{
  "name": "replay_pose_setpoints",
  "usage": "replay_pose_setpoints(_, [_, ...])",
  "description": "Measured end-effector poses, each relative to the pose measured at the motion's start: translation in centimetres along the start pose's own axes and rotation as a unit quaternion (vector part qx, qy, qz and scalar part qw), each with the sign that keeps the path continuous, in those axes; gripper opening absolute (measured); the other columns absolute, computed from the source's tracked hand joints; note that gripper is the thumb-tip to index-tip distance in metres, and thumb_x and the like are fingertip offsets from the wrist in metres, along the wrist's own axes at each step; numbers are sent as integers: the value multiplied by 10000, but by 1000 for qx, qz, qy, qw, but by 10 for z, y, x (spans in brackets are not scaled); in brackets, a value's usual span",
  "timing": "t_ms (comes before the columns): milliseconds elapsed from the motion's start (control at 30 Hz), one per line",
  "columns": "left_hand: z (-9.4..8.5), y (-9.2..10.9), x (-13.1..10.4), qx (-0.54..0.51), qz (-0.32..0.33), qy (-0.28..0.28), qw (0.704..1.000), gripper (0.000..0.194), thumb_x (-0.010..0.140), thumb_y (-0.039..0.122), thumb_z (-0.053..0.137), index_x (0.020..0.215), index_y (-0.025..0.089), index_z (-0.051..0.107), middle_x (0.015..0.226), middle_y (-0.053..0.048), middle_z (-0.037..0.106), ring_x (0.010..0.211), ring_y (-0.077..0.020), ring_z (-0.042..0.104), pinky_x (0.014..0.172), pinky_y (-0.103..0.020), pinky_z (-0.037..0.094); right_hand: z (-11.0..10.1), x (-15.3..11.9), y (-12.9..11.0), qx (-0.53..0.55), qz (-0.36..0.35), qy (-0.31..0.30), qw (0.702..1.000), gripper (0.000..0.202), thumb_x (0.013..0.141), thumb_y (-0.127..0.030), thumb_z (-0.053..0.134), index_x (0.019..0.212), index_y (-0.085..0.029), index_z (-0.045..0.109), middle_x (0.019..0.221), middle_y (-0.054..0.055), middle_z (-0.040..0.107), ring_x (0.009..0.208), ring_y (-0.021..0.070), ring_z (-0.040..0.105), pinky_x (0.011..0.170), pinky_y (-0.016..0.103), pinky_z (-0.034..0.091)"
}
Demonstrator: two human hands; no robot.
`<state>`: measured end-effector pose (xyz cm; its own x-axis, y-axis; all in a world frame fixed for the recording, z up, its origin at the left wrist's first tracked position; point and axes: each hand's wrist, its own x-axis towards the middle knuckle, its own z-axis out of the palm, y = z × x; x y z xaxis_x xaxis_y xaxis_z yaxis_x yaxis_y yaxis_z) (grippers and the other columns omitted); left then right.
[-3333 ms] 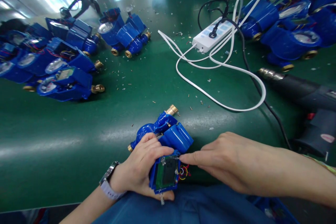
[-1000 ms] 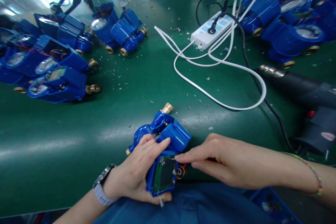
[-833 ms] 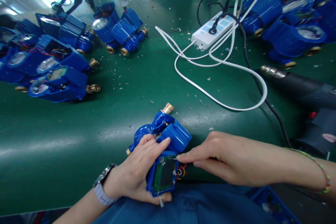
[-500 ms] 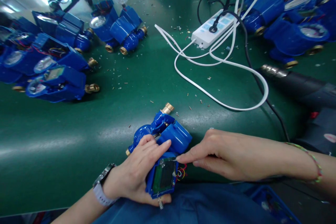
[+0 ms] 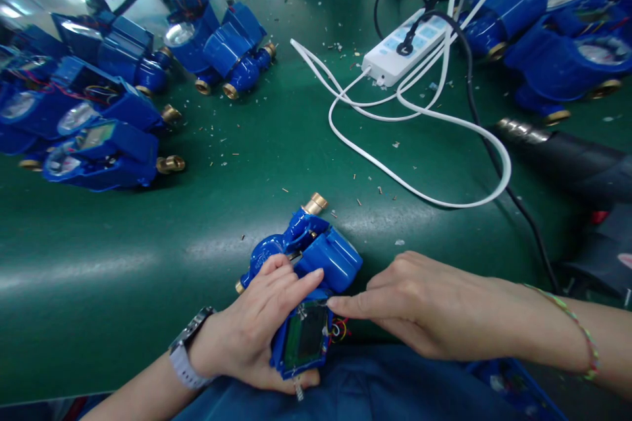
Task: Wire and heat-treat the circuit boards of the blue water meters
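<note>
A blue water meter with brass threaded ends lies at the table's near edge. My left hand is wrapped round its display housing, thumb and fingers on either side. The display module, a dark screen on a green board under a clear cover, faces up. My right hand touches the upper right corner of this module with its outstretched index finger; the other fingers are curled, and I see nothing held in them. Red, yellow and white wires stick out beside the module.
More blue water meters stand in a group at the left, others at the upper right. A white power strip with a looped cable lies at the back. A heat gun with a metal nozzle lies at right. Small scraps dot the green table.
The right index finger has shifted slightly left and down onto the module's corner, and the right hand lies a little lower. The left hand keeps its grip on the meter.
</note>
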<state>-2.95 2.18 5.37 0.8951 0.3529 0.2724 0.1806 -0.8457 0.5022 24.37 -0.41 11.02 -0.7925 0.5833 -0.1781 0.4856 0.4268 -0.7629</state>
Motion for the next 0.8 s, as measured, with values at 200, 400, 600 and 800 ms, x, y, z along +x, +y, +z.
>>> replay_pose_setpoints(200, [-2, 2, 1, 11, -10, -10, 1000, 938, 857, 630, 502, 1527, 64, 172, 1123, -185, 675, 1082, -294, 647, 1031, -451, 432, 9, -1, 1, -130, -12, 16, 991, 542, 820, -44, 588, 1332, -217, 550, 681, -20, 642, 496, 124, 503, 462, 286, 148])
replay_pose_setpoints(400, [-2, 4, 2, 14, -17, -16, 1000, 925, 865, 625, 488, 1532, 71, 164, 1155, -181, 661, 1111, -287, 636, 1047, -442, 415, 20, -4, 7, -224, -52, 42, 972, 528, 841, -90, 598, 1353, -188, 512, 665, -24, 630, 453, 134, 488, 446, 309, 128])
replay_pose_setpoints(600, [-3, 3, 1, 17, -17, -16, 1000, 912, 872, 636, 472, 1528, 76, 176, 1160, -181, 657, 1120, -284, 629, 1051, -443, 409, 25, -5, 10, -233, -66, 66, 968, 458, 892, -105, 554, 1345, -165, 514, 680, -15, 627, 457, 143, 485, 439, 314, 142])
replay_pose_setpoints(800, [-3, 5, 2, 19, -15, -13, 1000, 877, 888, 626, 449, 1522, 79, 190, 1127, -173, 662, 1096, -278, 639, 1040, -440, 413, 25, -4, 9, -122, -45, 78, 988, 483, 859, -56, 523, 1325, -180, 546, 656, -17, 611, 469, 128, 448, 448, 291, 146])
